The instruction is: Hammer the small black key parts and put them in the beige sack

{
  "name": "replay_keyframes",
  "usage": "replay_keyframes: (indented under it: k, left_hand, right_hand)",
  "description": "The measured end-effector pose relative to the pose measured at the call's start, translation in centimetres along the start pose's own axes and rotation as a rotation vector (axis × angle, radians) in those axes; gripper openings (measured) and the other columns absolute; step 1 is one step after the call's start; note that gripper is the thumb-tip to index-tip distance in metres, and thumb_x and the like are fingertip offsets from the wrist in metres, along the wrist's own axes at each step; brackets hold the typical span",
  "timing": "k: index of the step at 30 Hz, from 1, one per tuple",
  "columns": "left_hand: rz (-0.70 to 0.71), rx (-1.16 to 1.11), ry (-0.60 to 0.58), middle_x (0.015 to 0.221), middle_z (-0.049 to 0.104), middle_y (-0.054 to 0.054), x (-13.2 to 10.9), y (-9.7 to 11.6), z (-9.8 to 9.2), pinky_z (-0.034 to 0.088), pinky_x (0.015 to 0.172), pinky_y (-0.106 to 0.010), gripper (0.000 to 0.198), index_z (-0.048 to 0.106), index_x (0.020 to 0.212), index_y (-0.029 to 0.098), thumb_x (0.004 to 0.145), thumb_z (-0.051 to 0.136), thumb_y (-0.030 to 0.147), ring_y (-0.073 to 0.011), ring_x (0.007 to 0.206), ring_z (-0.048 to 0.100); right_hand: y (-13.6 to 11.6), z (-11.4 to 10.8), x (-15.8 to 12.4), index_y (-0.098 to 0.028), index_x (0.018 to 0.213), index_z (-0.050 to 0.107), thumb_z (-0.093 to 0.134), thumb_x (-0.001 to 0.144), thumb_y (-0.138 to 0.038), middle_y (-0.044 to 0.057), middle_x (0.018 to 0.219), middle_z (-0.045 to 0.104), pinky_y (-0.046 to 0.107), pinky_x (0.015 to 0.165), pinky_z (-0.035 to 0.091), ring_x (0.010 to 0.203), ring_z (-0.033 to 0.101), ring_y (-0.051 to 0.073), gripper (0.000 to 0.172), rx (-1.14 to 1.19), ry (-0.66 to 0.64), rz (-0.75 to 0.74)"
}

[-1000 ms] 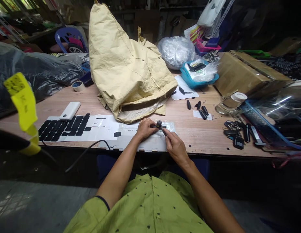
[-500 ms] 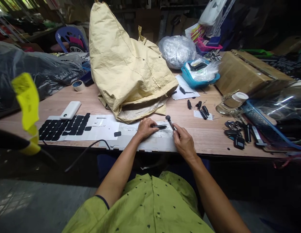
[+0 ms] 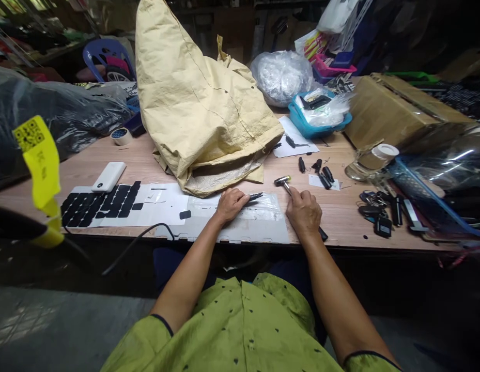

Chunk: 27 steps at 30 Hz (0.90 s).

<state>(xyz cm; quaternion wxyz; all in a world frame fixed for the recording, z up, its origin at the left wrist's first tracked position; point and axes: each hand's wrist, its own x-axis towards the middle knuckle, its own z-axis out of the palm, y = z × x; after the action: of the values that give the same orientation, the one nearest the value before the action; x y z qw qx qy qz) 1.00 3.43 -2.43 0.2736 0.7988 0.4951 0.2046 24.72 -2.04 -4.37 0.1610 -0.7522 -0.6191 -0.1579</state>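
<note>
My left hand (image 3: 231, 203) is closed on a slim black piece (image 3: 255, 197), whose pointed end sticks out to the right over a clear plastic strip (image 3: 268, 206). What exactly the piece is cannot be made out. My right hand (image 3: 304, 211) wraps round the handle of a small hammer (image 3: 282, 180). The hammer's head, with a yellowish face, points up and left at table level, and the dark handle end shows below my palm. Under my left hand lies a pale grey board (image 3: 247, 231) along the table's front edge.
A large beige sack (image 3: 208, 113) stands behind my hands. On the left are a white sheet with black stickers (image 3: 119, 204) and a white power bank (image 3: 109, 176). To the right lie black key-fob-like parts (image 3: 325, 178), a jar (image 3: 373, 161), a blue basket (image 3: 319, 124) and a cardboard box (image 3: 395, 111).
My right hand has moved right and down with the hammer, whose head has turned sideways. The black piece in my left hand now tilts slightly upward.
</note>
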Motion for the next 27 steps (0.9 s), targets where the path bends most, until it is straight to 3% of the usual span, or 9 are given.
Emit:
replay_keyframes:
  k: [10, 17, 21, 22, 24, 27]
  left_hand:
    - [-0.010, -0.119, 0.090, 0.068, 0.055, -0.002, 0.0, -0.6, 0.4, 0.040, 0.082, -0.032, 0.044, 0.049, 0.061, 0.021, 0.102, 0.041, 0.037, -0.0185, 0.078, 0.053]
    - [-0.125, -0.552, 0.209, 0.057, 0.049, 0.001, 0.1, -0.1, -0.3, 0.043, 0.073, -0.031, 0.060, 0.047, 0.053, 0.021, 0.100, 0.039, 0.057, -0.0153, 0.062, 0.048]
    - [-0.133, -0.919, 0.240, 0.055, 0.049, 0.000, -2.4, 1.6, -0.7, 0.045, 0.073, -0.032, 0.066, 0.048, 0.053, 0.021, 0.095, 0.038, 0.070, -0.0144, 0.060, 0.047]
    - [-0.125, -1.026, 0.193, 0.057, 0.050, -0.001, -3.7, 2.1, -0.5, 0.045, 0.072, -0.032, 0.067, 0.049, 0.054, 0.021, 0.093, 0.039, 0.074, -0.0145, 0.060, 0.048]
    - [-0.129, -1.205, -0.015, 0.059, 0.053, -0.002, -7.2, 3.0, 0.5, 0.046, 0.069, -0.033, 0.068, 0.050, 0.054, 0.020, 0.084, 0.048, 0.081, -0.0146, 0.060, 0.050]
    - [-0.242, -1.330, -0.490, 0.058, 0.055, -0.003, -12.5, 3.2, 3.7, 0.043, 0.062, -0.031, 0.068, 0.055, 0.054, 0.017, 0.067, 0.067, 0.083, -0.0144, 0.056, 0.053]
  right_hand:
    - [0.1, 0.4, 0.0, -0.021, 0.121, 0.069, 0.050, 0.093, -0.019, 0.008, 0.085, 0.054, 0.031, 0.061, 0.020, 0.077, 0.042, 0.020, 0.034, -0.008, 0.004, 0.008]
    - [0.2, 0.9, 0.3, -0.020, 0.120, 0.069, 0.052, 0.091, -0.019, 0.008, 0.085, 0.053, 0.030, 0.062, 0.022, 0.079, 0.043, 0.020, 0.034, -0.014, 0.035, -0.007]
    - [0.2, 1.0, 0.4, -0.020, 0.120, 0.070, 0.051, 0.091, -0.018, 0.008, 0.084, 0.054, 0.031, 0.061, 0.021, 0.078, 0.043, 0.021, 0.035, -0.014, 0.036, -0.004]
    - [0.1, 1.0, 0.4, -0.021, 0.120, 0.070, 0.050, 0.091, -0.018, 0.008, 0.085, 0.054, 0.031, 0.061, 0.021, 0.078, 0.043, 0.021, 0.035, -0.014, 0.034, -0.004]
    - [0.1, 0.9, 0.4, -0.020, 0.120, 0.070, 0.051, 0.091, -0.018, 0.008, 0.085, 0.054, 0.031, 0.062, 0.021, 0.078, 0.043, 0.021, 0.035, -0.015, 0.030, -0.002]
    - [0.1, 0.7, 0.4, -0.020, 0.120, 0.069, 0.051, 0.091, -0.018, 0.008, 0.086, 0.054, 0.031, 0.061, 0.020, 0.078, 0.043, 0.021, 0.034, -0.016, 0.023, 0.000]
